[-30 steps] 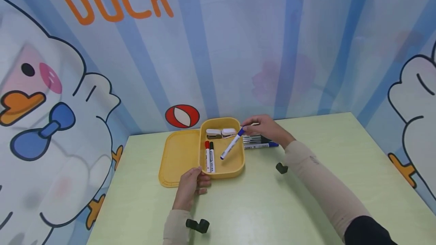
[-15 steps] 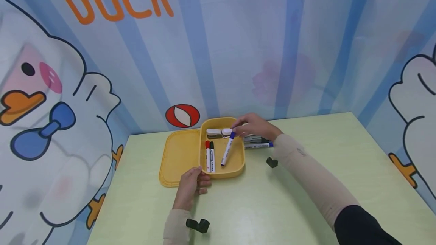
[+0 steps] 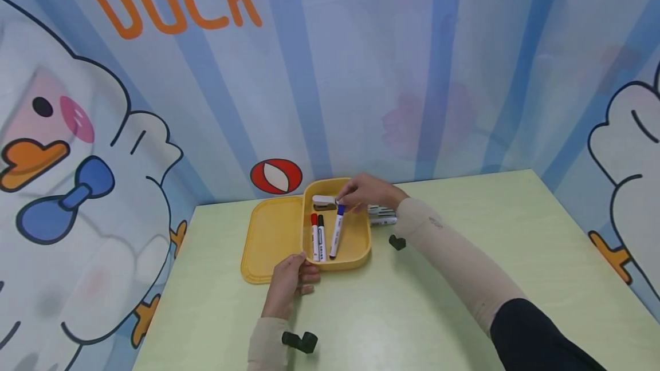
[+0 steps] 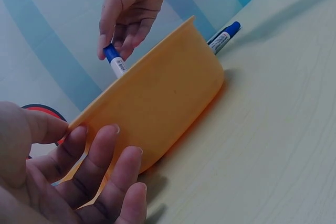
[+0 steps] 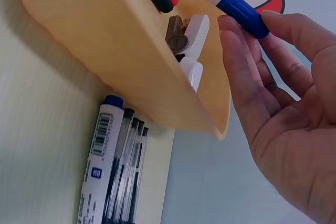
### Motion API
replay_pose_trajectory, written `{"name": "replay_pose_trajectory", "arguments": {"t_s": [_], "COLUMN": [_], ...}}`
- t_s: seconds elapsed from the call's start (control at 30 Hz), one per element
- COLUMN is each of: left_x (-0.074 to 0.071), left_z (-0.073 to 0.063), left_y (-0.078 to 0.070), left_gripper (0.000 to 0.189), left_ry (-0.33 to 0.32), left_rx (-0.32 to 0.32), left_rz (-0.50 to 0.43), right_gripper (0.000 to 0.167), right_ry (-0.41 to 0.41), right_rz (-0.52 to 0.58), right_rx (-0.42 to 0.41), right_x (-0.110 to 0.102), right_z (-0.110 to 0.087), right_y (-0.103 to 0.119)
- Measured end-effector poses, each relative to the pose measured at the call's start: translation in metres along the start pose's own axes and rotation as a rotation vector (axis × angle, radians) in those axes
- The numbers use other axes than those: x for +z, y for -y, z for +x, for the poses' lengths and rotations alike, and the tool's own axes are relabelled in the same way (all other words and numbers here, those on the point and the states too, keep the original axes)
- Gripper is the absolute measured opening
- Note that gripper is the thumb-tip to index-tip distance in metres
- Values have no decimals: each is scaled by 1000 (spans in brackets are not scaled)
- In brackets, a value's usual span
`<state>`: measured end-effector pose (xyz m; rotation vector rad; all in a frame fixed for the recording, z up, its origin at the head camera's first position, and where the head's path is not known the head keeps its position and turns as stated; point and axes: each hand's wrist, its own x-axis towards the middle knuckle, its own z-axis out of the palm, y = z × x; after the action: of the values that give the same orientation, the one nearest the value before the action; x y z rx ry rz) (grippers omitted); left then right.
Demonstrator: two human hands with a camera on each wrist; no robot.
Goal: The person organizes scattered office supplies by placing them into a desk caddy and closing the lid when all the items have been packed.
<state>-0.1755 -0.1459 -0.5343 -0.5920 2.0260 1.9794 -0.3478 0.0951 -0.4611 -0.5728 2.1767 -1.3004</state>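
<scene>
My right hand (image 3: 368,192) pinches a white marker with a blue cap (image 3: 337,232) by its capped end, thumb on one side and fingers on the other. The marker slants down into a yellow plastic box (image 3: 361,253). In there, a red-capped marker (image 3: 314,239) and a black-capped marker (image 3: 322,239) lie side by side at the left. At the back of the box are white staplers (image 5: 197,36), partly covered by my right hand in the head view. My left hand (image 3: 289,282) holds the box's near left corner, thumb and forefinger (image 4: 79,139) at the rim.
The yellow lid (image 3: 268,239) lies left of the box. Right of the box, another blue-capped marker (image 5: 100,156) and several clear pens (image 5: 128,166) lie on the pale table (image 3: 392,314). A printed curtain (image 3: 350,73) rises behind the table.
My right hand has moved left over the box with the blue-capped marker, which has turned more upright in the view and come closer to the two others. My left hand stays put.
</scene>
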Motion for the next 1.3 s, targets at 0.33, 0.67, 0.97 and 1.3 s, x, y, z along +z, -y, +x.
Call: {"name": "replay_pose_trajectory", "arguments": {"t_s": [0.33,0.67,0.97,1.3], "left_x": [-1,0,-1,-2], "left_z": [-1,1,1,2], "left_y": [0,4,5,4], "left_gripper": [34,35,34,34], "left_ry": [15,12,16,12], "left_rx": [15,9,22,21], "left_rz": [-9,-6,-15,-11], "right_gripper": [19,15,25,33], "right_ry": [-33,-44,-61,-22], "right_rz": [-78,-75,-77,-126], "right_rx": [82,130,138,158], "right_x": [14,21,29,34], "right_z": [16,27,27,31], "right_y": [14,11,14,16]}}
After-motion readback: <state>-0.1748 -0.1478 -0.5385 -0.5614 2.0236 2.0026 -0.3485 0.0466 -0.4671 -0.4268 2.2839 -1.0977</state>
